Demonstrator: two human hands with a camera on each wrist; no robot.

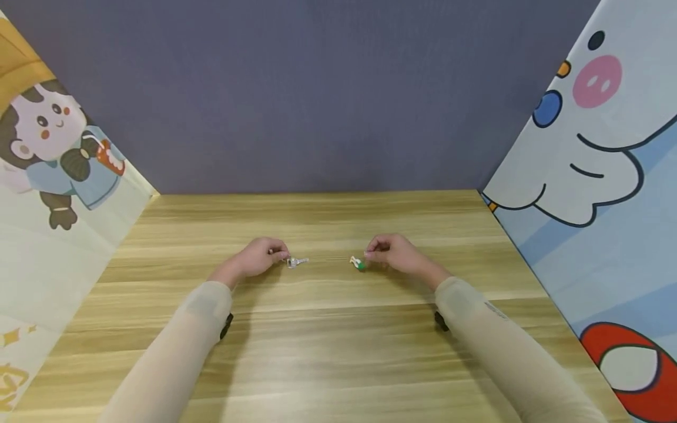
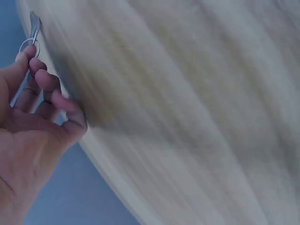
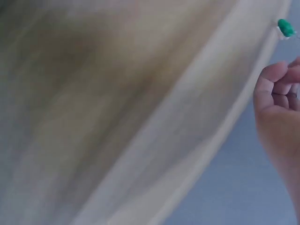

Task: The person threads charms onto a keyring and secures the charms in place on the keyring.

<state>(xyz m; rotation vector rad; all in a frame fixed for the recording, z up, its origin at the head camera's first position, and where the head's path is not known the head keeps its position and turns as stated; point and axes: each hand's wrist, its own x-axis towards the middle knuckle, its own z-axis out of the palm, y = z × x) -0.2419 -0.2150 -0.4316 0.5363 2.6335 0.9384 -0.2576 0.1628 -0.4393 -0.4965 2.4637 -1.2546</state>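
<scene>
On the left of the wooden table, my left hand point(image 1: 261, 257) pinches a thin metal ring point(image 2: 21, 45) between thumb and fingertip. From that ring a silver key point(image 1: 298, 262) points toward the middle of the table; it also shows past the fingertips in the left wrist view. Opposite it, my right hand point(image 1: 394, 252) has its thumb and index fingertip pressed together. A small green and white charm point(image 1: 357, 263) hangs just beyond those fingertips. In the right wrist view its green part point(image 3: 285, 27) shows most clearly; the piece pinched between the fingers is mostly hidden.
The wood-grain table point(image 1: 328, 341) spreads under both forearms. A dark grey panel point(image 1: 317, 94) stands at its back edge. Cartoon-printed panels flank it on the left point(image 1: 69, 252) and right point(image 1: 576, 264). Long pale sleeves point(image 1: 174, 346) cover both arms.
</scene>
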